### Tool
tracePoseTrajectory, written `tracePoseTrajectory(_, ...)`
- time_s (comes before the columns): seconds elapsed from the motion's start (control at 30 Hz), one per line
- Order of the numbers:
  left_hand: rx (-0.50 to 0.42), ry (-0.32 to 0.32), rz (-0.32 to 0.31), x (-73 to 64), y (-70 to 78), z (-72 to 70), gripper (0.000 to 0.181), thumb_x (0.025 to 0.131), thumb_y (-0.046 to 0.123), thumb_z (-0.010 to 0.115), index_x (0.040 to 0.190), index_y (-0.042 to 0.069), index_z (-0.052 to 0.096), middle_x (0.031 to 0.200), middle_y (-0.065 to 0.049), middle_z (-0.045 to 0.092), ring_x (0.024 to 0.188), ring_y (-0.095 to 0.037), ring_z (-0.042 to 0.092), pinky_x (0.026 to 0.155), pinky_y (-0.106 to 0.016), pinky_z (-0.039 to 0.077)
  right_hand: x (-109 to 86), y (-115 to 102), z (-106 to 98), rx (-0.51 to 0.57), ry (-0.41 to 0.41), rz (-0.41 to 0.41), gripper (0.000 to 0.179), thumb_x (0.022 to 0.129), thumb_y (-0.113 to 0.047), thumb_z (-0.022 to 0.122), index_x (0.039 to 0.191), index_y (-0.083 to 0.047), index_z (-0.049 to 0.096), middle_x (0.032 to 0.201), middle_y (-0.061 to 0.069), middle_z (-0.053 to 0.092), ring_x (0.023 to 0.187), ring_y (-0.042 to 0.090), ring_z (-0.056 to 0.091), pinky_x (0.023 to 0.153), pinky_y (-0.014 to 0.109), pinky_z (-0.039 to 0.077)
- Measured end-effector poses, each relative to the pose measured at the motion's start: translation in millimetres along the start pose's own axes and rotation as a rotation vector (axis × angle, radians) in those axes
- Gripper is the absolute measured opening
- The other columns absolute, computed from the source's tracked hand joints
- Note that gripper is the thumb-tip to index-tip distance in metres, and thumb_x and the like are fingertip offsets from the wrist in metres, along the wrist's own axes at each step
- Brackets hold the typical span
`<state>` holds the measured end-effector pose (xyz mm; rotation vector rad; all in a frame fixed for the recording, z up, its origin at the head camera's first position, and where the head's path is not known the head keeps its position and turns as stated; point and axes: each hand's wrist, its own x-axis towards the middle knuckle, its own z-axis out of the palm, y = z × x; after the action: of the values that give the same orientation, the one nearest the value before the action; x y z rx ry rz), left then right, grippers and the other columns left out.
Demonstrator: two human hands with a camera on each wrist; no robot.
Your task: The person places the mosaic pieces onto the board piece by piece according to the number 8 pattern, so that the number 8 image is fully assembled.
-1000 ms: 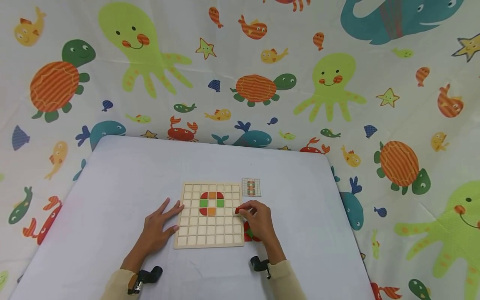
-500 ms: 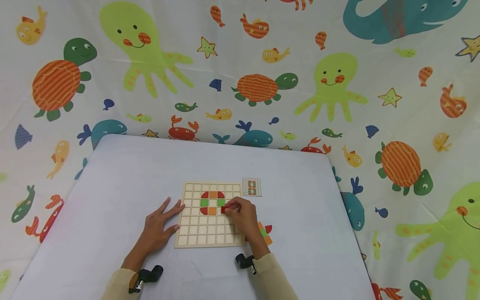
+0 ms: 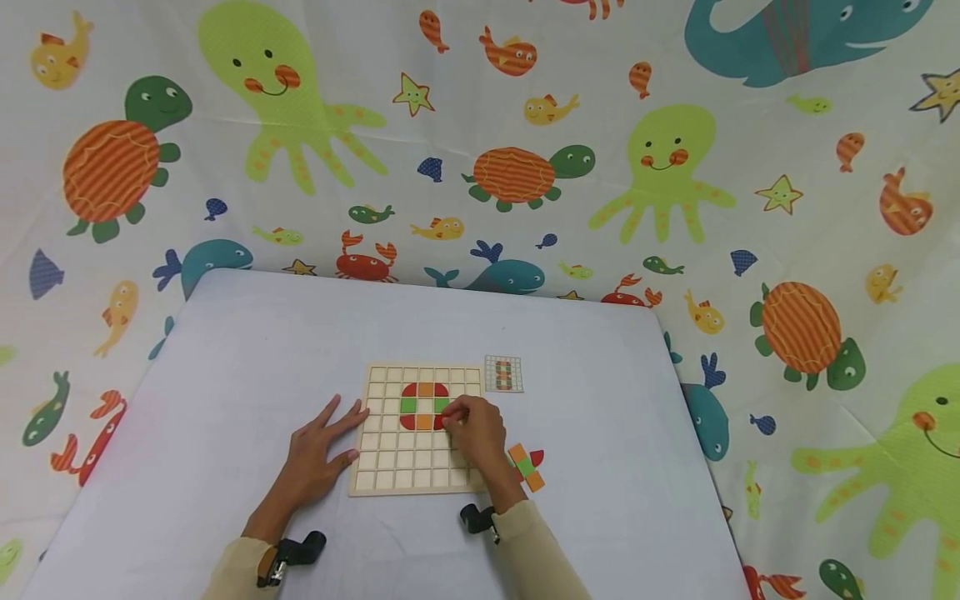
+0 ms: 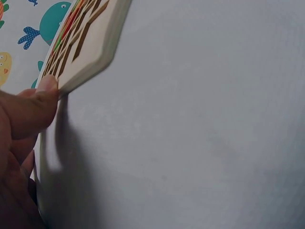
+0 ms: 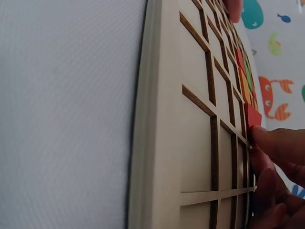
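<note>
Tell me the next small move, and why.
Probably press the held red tile down flush: the right hand pinches it beside an orange tile, and the right wrist view seems to show it raised above the wooden grid board. The left hand touches the board's edge, which should help steady it.

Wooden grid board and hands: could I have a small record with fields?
Board: wooden grid, on the white table
Tile ring: red corners, orange and green sides
Left hand: touches the board's left edge
Right hand: pinches a red piece at the ring's near right corner
Loose pieces: right of the board
Card: near the board's far right corner
</note>
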<state>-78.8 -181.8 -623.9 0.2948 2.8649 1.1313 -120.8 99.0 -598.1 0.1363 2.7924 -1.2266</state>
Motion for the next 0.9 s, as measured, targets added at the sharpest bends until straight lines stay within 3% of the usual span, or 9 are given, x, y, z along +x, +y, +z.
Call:
tracePoseTrajectory(0.33,-0.003,-0.004,-0.007,-0.3,2.8,-1.8,0.072,0.089,0.006,0.081,0.156,0.015,0.055,0.166,-0.016,0.045,0.160,-0.049,0.024,0.115,-0.074,0.022,-0.8,-1.9,2.9,-0.066,0.022,-0.022,0.008,0.090,-0.017,0.085,0.089,-0.024,0.081,0.077,-0.009,0.062,0.069,0.006,0.051,0.061,0.026,0.038)
tracePoseTrajectory(0.6,-0.004,-0.019,-0.013,0.1,3.4,-2.5,0.072,0.089,0.006,0.080,0.156,0.015,0.054,0.167,-0.016,0.044,0.160,-0.048,0.023,0.115,-0.074,0.021,-2.0,1.6,0.0,-0.067,0.003,-0.046,0.003,0.092,-0.022,0.084,0.090,-0.023,0.083,0.084,-0.009,0.066,0.076,0.006,0.054,0.066,0.026,0.041)
tracePoseTrajectory(0.77,0.005,-0.021,-0.015,-0.2,2.0,-1.7,0.072,0.090,0.007,0.080,0.156,0.015,0.054,0.167,-0.016,0.044,0.160,-0.048,0.023,0.115,-0.074,0.021,-2.6,7.2,-7.1,-0.013,-0.040,-0.074,0.004,0.094,-0.026,0.082,0.095,-0.023,0.085,0.093,-0.008,0.070,0.082,0.006,0.057,0.070,0.027,0.045)
tracePoseTrajectory(0.9,-0.002,-0.020,-0.013,0.4,1.1,-1.5,0.073,0.089,0.006,0.080,0.156,0.015,0.054,0.167,-0.016,0.044,0.161,-0.048,0.023,0.115,-0.075,0.020,-6.0,14.8,-17.8,0.070,-0.021,-0.085,0.005,0.094,-0.024,0.082,0.098,-0.023,0.085,0.094,-0.005,0.071,0.081,0.008,0.058,0.069,0.025,0.047)
